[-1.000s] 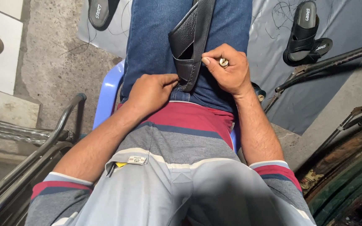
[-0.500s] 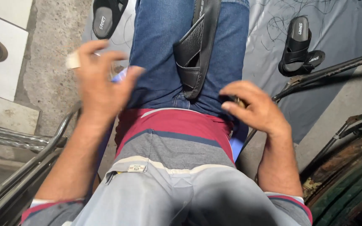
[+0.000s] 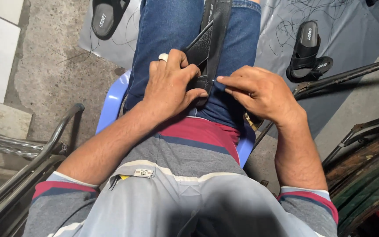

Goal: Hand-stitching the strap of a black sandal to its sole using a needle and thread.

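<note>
A black leather sandal upper with a wide strap [image 3: 209, 39] lay along the person's lap, on the blue denim jeans [image 3: 163, 30]. It was long and flat; its surface looked grained, with a smooth darker strap running over it. The left hand [image 3: 169, 85] pressed on its lower end, the fingers [image 3: 188, 72] curled together over the leather and clamped on it. The right hand [image 3: 262, 92] was just beside, its fingers [image 3: 229, 80] close together and the tips touching the edge of the strap. The person sat on a light blue plastic chair [image 3: 112, 103]. Black finished sandals [image 3: 308, 52] lay on the grey sheet [image 3: 356, 39] on the floor.
</note>
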